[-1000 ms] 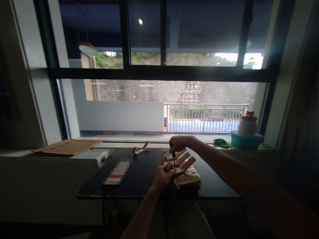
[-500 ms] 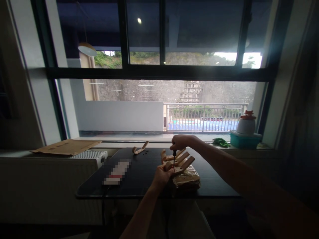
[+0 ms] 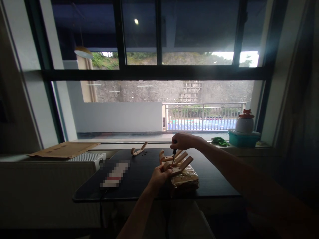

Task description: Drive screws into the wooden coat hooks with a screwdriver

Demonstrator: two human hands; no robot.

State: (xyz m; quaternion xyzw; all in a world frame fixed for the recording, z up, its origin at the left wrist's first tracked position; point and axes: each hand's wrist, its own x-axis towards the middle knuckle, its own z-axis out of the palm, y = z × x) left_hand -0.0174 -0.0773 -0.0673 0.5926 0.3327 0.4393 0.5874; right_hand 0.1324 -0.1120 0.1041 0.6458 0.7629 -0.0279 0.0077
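Observation:
My left hand (image 3: 159, 175) grips the near end of a wooden rack with several slanted pegs (image 3: 177, 161), held just above a dark table (image 3: 139, 181). My right hand (image 3: 183, 140) is closed around the handle of a small screwdriver (image 3: 173, 155), whose tip points straight down into the rack. Under the rack lies a clear plastic packet (image 3: 185, 179) with pale parts inside. A single loose wooden hook (image 3: 138, 150) rests at the table's far side, with a few small dark screws (image 3: 144, 153) beside it.
A flat blurred item (image 3: 115, 173) lies on the table's left part. A white radiator (image 3: 87, 156) and a brown cardboard sheet (image 3: 64, 149) are at the left. On the windowsill at right stand a teal box (image 3: 243, 138), a white jar (image 3: 244, 123) and a green cloth (image 3: 220, 141).
My right hand has risen slightly with the screwdriver; the camera has shifted a little, so everything sits slightly further left. My left hand keeps its hold on the rack.

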